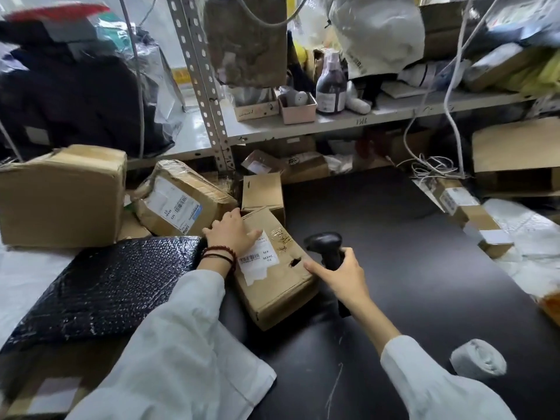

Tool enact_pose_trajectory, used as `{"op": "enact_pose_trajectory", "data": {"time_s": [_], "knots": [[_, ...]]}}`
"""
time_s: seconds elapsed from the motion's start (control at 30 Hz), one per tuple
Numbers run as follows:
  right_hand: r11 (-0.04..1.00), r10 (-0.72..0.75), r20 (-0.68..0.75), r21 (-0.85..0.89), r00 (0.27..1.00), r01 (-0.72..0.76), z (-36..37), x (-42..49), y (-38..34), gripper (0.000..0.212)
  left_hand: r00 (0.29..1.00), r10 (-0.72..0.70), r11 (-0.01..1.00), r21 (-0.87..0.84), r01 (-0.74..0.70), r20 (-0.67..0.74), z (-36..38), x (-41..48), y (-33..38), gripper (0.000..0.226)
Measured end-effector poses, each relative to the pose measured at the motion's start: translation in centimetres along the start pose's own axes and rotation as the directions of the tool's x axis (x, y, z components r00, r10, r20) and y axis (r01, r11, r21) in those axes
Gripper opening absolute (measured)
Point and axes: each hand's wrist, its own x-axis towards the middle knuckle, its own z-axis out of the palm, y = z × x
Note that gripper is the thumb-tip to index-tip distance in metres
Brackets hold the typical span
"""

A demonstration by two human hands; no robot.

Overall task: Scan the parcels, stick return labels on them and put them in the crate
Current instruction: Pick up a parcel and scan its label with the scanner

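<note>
Scan step, judged from the pose. Left hand [231, 233] lay flat on the top of the small cardboard parcel [281, 294], fingers spread and relaxed, pinning it to the bench [424, 253]. The fingertips overlapped the upper edge of its shipping label [257, 260]. Right hand [345, 277] was wrapped round the handle of the black scanner [322, 241], index finger stretched out toward the parcel's torn hole. The scanner head sat just beside the parcel's right edge and pointed left over it.

The parcel sat at the bench's left-centre, touching a black bubble mailer [106, 286] and a taped box [181, 201] behind it. No crate in view.

To do it well: slide the left fingers off the label so the barcode near its lower left shows whole. Tilt the scanner head down at that barcode, not at the tape glare. Keep the box flat and steady. The label's lower edge looked torn, so the beam should favour the intact strip.

A whitish roll [478, 357] lay near the right sleeve, possibly return labels; cannot tell.
</note>
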Motion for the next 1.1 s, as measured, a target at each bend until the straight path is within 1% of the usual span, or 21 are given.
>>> {"op": "enact_pose_trajectory", "data": {"time_s": [0.07,0.13,0.23,0.3,0.37,0.5,0.57,0.67,0.73,0.83,0.9,0.97,1.03,1.1], "knots": [[1.0,0.006,-0.004,0.021,1.0,-0.006,-0.2,0.1,0.5,0.063,1.0,-0.009,1.0,0.013,0.009,0.019,0.1,-0.1,0.2,0.069],[1.0,-0.012,-0.011,0.024,1.0,0.012,-0.4,0.1,0.8,0.063,0.998,-0.032,0.999,-0.02,0.033,0.052,0.1,0.0,0.0,0.07],[0.999,-0.016,-0.025,0.031,1.0,0.017,-1.2,-0.1,1.1,0.069,0.991,-0.053,0.988,-0.137,0.069,0.12,0.0,0.1,-0.7,0.077],[0.999,0.002,-0.032,0.047,0.999,0.0,-1.9,-0.3,1.4,0.071,0.992,-0.053,0.977,-0.2,0.076,0.118,0.2,-0.5,-1.1,0.079],[0.999,0.002,-0.039,0.042,0.999,-0.001,-2.7,-0.4,1.4,0.073,0.997,-0.041,0.972,-0.227,0.055,0.064,0.4,-1.4,-1.2,0.078],[0.999,-0.045,-0.04,-0.014,0.998,0.045,-3.8,-0.5,0.5,0.074,0.994,-0.017,0.979,-0.202,-0.005,-0.106,0.1,-3.5,-0.4,0.074],[0.996,-0.086,-0.059,0.005,0.995,0.086,-4.1,-1.1,-0.3,0.067,0.985,0.006,0.982,-0.183,-0.038,-0.174,-0.4,-4.3,0.6,0.073],[0.976,-0.149,-0.063,0.148,0.987,0.157,-4.9,-3.2,-1.9,0.047,0.965,0.062,0.983,-0.152,-0.104,-0.256,-1.5,-5.2,2.4,0.072],[0.968,-0.207,0.012,0.146,0.978,0.203,-6.1,-5.0,-3.1,0.033,0.95,0.12,0.971,-0.164,-0.173,-0.29,-2.3,-5.5,3.4,0.067],[0.961,-0.269,0.1,0.094,0.958,0.261,-7.7,-7.3,-3.8,0.029,0.918,0.206,0.94,-0.194,-0.282,-0.34,-3.2,-5.9,5.1,0.053],[0.964,-0.264,0.098,0.071,0.959,0.258,-8.1,-8.4,-3.3,0.027,0.902,0.243,0.93,-0.18,-0.322,-0.357,-3.5,-6.1,6.0,0.048],[0.971,-0.234,0.059,0.057,0.97,0.231,-8.2,-9.2,-2.3,0.024,0.888,0.271,0.923,-0.161,-0.349,-0.373,-3.5,-6.2,6.7,0.046],[0.975,-0.213,0.028,0.063,0.977,0.211,-8.3,-10.0,-1.1,0.022,0.874,0.294,0.917,-0.144,-0.372,-0.387,-3.5,-6.5,7.1,0.045],[0.977,-0.195,0.029,0.093,0.98,0.191,-8.3,-10.7,-0.2,0.02,0.863,0.308,0.91,-0.141,-0.39,-0.401,-3.5,-6.8,7.3,0.045]]}}
